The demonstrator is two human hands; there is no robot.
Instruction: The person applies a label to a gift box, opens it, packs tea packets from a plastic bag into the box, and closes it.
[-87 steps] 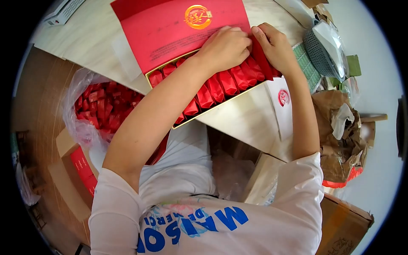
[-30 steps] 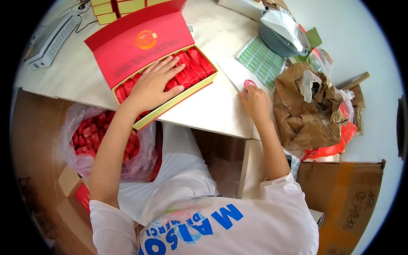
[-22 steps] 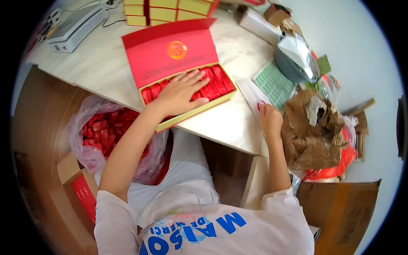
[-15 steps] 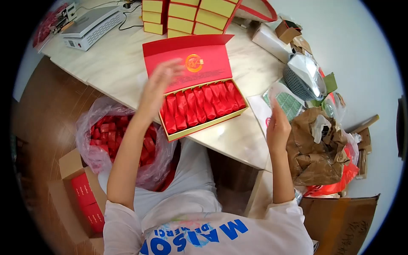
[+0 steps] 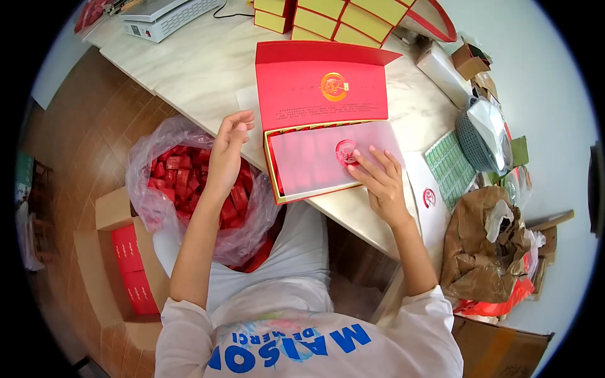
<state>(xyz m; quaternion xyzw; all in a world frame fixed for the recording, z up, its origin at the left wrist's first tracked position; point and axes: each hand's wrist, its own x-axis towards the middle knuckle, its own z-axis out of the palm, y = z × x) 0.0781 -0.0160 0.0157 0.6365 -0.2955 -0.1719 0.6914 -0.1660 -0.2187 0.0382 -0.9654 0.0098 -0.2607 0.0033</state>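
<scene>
A red gift box [image 5: 321,66] stands at the table edge with its lid raised, showing a gold emblem inside. Over the row of red packets in it lies a translucent paper sheet [image 5: 302,160] with a red round print. My right hand [image 5: 383,186] rests on the sheet's right part, fingers spread over and beside the print. Just off the box's left side is my left hand [image 5: 230,142], open, its fingers loosely bent and holding nothing. The packets show only faintly through the sheet.
Several red-and-yellow boxes [image 5: 315,24] are stacked at the back, right of a scale [image 5: 167,19]. A plastic bag of red packets [image 5: 142,211] and a carton [image 5: 101,277] are at lower left. More printed sheets [image 5: 423,217], a basket [image 5: 476,135] and brown paper bag [image 5: 469,264] lie right.
The translucent sheet now covers the packets that lay exposed before. My right hand has moved left onto it, and my left hand has come down from in front of the lid.
</scene>
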